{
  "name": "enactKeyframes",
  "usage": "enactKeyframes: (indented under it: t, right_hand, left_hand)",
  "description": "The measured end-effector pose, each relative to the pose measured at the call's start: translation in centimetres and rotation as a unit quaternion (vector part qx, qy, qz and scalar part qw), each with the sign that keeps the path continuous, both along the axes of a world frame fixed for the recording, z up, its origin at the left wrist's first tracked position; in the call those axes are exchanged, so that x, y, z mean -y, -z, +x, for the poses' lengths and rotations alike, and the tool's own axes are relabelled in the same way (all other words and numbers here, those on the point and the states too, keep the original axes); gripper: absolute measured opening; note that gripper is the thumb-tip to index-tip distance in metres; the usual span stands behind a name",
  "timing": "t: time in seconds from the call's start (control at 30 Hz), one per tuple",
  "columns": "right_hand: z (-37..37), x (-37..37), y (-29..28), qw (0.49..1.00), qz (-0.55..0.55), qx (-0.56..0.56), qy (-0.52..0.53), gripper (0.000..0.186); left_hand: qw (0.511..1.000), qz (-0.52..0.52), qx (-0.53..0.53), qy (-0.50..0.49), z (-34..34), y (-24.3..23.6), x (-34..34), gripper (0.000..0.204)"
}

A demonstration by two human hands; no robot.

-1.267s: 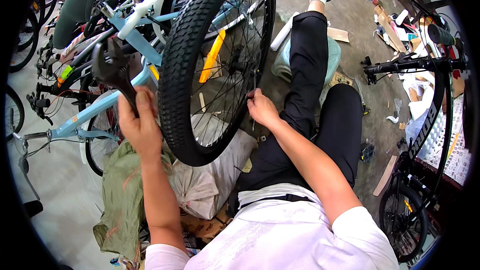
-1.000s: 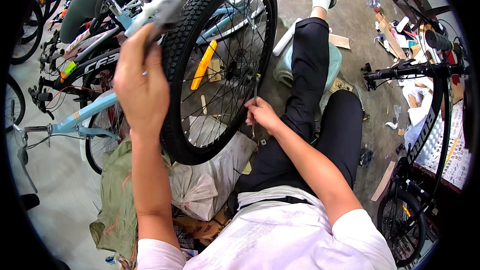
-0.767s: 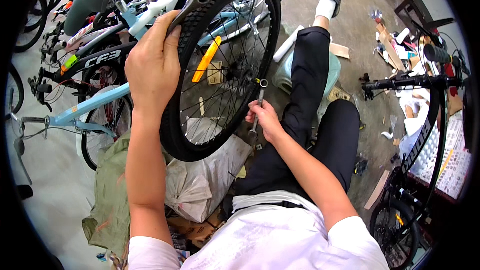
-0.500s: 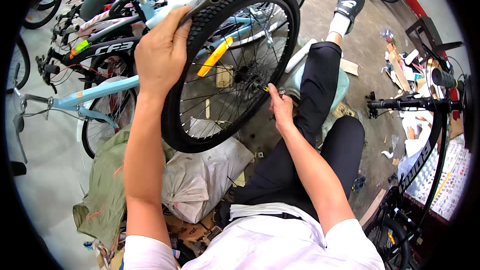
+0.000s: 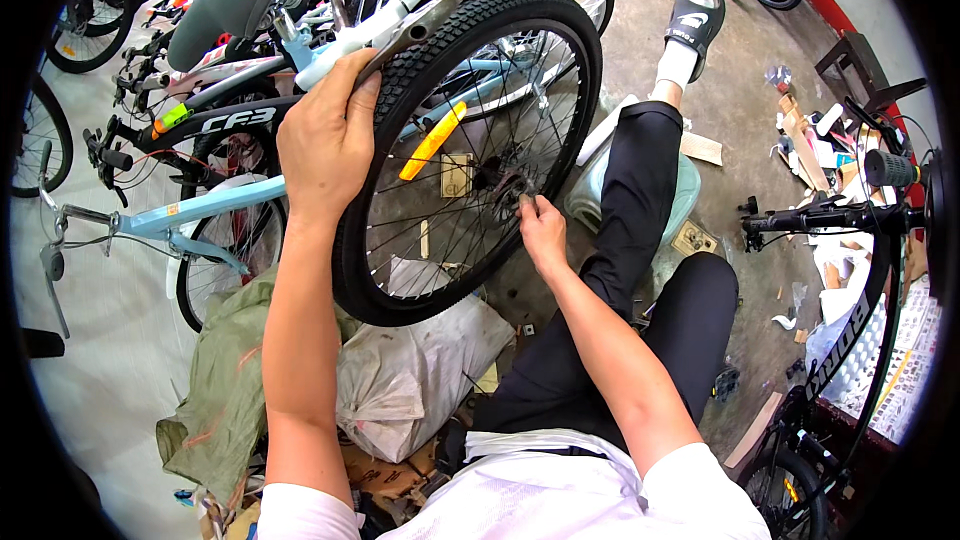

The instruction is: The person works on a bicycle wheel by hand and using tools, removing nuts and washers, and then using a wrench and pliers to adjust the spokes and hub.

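A bicycle wheel [image 5: 468, 285] with a knobby black tyre, black spokes and a yellow reflector [image 5: 433, 142] stands upright, tilted, before me. My left hand [image 5: 325, 145] is closed at the tyre's upper left, around a flat grey metal tool [image 5: 412, 35] with a hole near its end. That tool lies against the tread; its other end is hidden in the hand. Beside the hub [image 5: 508, 198], my right hand [image 5: 543, 235] is closed in a pinch. Something small and greyish shows at its fingertips, too small to name.
A pale blue bicycle frame [image 5: 155, 223] and several bikes crowd the left and back. Sacks, one white [image 5: 415, 380] and one green [image 5: 225, 390], lie below the wheel. A black bicycle [image 5: 850, 325] and scattered cardboard [image 5: 800, 135] are at right. A small dark stool [image 5: 865, 70] stands behind.
The whole view has shifted slightly, the scene sitting lower. My right hand has moved a little left, closer to the hub; the yellow bit seen at its fingertips no longer shows. Left grip is unchanged.
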State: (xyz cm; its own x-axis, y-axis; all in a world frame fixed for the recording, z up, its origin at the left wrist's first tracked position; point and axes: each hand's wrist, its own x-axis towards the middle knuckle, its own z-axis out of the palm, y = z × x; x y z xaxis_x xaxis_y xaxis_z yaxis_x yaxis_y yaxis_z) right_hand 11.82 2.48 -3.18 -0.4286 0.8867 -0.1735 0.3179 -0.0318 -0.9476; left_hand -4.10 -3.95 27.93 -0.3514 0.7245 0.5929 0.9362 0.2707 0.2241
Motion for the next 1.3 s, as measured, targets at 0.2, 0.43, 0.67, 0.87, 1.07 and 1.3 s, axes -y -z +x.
enactKeyframes:
  t: [0.2, 0.43, 0.67, 0.87, 1.07, 1.3]
  right_hand:
    - [0.2, -0.7, 0.2, 0.971, -0.207, -0.119, -0.029, 0.038]
    - [0.1, -0.7, 0.5, 0.996, -0.050, -0.078, -0.006, 0.033]
    - [1.0, -0.8, -0.3, 0.994, 0.107, 0.007, -0.026, 0.022]
    - [0.5, -0.4, -0.1, 0.999, 0.042, 0.004, -0.002, 0.029]
    - [-0.4, -0.7, 0.2, 0.947, -0.300, -0.081, 0.077, 0.043]
    - [0.8, 0.0, -0.1, 0.999, 0.003, 0.029, 0.016, 0.036]
  left_hand:
    - [1.000, -0.004, -0.004, -0.010, 0.2, 0.1, -0.3, 0.021]
    - [1.000, -0.003, -0.015, 0.003, 0.4, 0.0, -0.9, 0.019]
    - [1.000, 0.002, -0.009, 0.006, 0.7, 0.0, -1.1, 0.019]
    - [1.000, 0.000, -0.012, 0.007, 1.2, 0.0, -1.2, 0.019]
    - [1.000, 0.002, 0.011, 0.009, 2.2, -0.1, -1.1, 0.018]
    - [1.000, 0.008, 0.018, 0.017, 2.9, -0.3, -1.3, 0.019]
